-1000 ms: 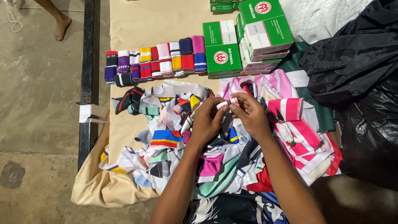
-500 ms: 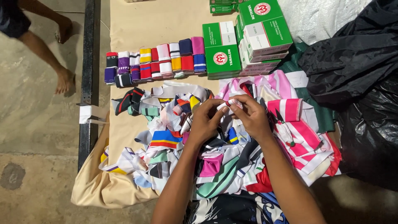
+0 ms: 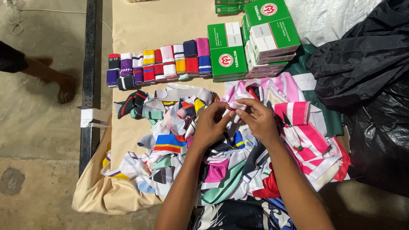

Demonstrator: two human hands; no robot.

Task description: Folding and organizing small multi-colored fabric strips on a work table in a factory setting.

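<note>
Both hands are meeting over the middle of a heap of loose fabric strips (image 3: 204, 170), which is lying on a beige cloth (image 3: 170, 25) spread over the floor. The left hand (image 3: 211, 127) and the right hand (image 3: 257, 121) are each pinching a small pink-and-white striped strip (image 3: 235, 105) between thumb and fingertips, each grip pressed together on it, holding it just above the heap. Beyond the hands, a row of folded, rolled strips (image 3: 159, 64) in many colours is sitting side by side. Green and white boxes (image 3: 251, 42) are standing stacked just beside that row. A black plastic bag (image 3: 362, 64) is lying to the right
</note>
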